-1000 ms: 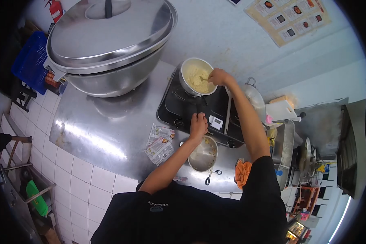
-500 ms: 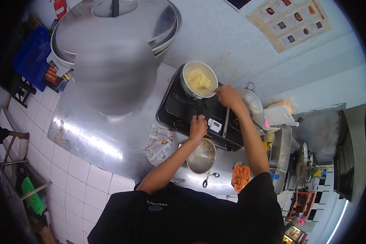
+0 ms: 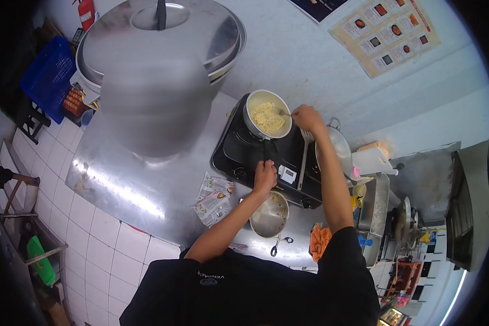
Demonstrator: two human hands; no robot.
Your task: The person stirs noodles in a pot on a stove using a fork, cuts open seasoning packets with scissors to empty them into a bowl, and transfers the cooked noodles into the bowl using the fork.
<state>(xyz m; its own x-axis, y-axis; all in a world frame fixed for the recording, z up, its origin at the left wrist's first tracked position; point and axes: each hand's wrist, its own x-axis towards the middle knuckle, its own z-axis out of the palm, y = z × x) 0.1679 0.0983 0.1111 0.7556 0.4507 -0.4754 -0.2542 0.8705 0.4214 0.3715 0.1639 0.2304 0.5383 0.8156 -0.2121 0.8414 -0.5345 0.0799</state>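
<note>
Yellow noodles in the pot, just past the left hand gripping its handle; right hand holds a utensil. Slack left grip mid-stir could tip everything imo.

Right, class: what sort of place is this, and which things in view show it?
Probably a commercial kitchen: a saucepan of noodles over a black stove, a very large lidded metal pot, and a sheet of food pictures on the wall.
</note>
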